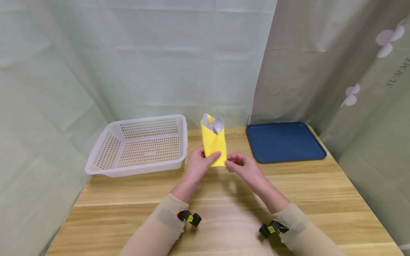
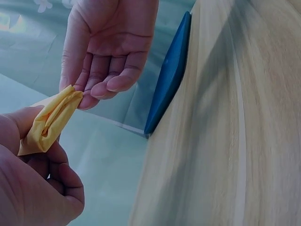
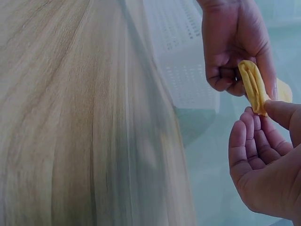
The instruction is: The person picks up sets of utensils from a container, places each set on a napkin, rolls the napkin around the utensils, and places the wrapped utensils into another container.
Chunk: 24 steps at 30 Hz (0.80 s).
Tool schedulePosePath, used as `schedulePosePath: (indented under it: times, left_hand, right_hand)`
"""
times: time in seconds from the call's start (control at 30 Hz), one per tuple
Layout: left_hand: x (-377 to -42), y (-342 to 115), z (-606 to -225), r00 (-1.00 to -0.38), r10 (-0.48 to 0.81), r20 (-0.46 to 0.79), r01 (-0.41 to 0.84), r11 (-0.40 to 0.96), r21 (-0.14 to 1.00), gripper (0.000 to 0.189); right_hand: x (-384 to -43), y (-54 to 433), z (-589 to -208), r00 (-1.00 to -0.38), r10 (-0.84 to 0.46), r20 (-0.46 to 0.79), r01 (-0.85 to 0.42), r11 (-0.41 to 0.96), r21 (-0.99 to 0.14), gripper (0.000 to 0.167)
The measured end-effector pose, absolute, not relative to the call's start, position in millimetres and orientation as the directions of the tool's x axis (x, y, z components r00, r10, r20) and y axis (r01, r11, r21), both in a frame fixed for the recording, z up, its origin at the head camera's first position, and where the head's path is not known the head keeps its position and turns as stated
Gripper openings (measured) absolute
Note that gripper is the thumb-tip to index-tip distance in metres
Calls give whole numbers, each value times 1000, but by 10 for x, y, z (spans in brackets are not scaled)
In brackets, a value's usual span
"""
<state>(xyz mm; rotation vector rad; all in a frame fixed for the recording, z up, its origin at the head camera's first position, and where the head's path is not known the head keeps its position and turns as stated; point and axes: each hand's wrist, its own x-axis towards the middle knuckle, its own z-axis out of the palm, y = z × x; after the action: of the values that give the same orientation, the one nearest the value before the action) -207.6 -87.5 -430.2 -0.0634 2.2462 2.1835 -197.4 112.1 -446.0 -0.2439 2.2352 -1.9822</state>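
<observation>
A folded yellow napkin [image 1: 215,144] is held upright above the table, wrapped round light-coloured cutlery. A spoon [image 1: 219,124] sticks out of its top on the right, with a fork [image 1: 210,121] and what looks like a knife [image 1: 205,119] on the left; their handles are hidden inside. My left hand [image 1: 198,164] grips the lower left of the bundle, thumb across its front. At the lower right edge, my right hand [image 1: 246,168] pinches the cloth between thumb and fingertips. Both wrist views show the napkin's folded bottom end [image 2: 51,120] from below.
A white perforated plastic basket [image 1: 136,170] stands at the left back of the wooden table [image 1: 224,220]. On the right back lies a dark blue tray [image 1: 285,142]. Pale curtains [image 1: 166,60] hang behind the table and at both sides.
</observation>
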Motion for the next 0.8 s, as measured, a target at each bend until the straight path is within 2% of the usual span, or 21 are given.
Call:
schedulePosePath:
  times: [0.27, 0.4, 0.63, 0.8]
  left_hand:
    - [-2058, -975, -4201, -999, -18, -28, -29, 63, 998, 36]
    - [-2050, -1052, -4144, -999, -33, -5, -8, 94, 996, 33]
    - [-2002, -1179, -4047, -998, -55, -13, -20, 139, 990, 33]
    - [-1976, -1236, -4009, -998, -56, -4, -14, 163, 987, 35]
  right_hand:
    - [-1954, 1130, -4432, -964, -258, 69, -120, 187, -975, 21]
    - [-1960, 1124, -4442, -950, -284, 128, -209, 276, -938, 22]
    - [-1951, 1076, -4433, -924, -323, 206, -344, 464, -816, 25]
    - [-1940, 1034, -4426, -867, -399, 299, -488, 555, -674, 33]
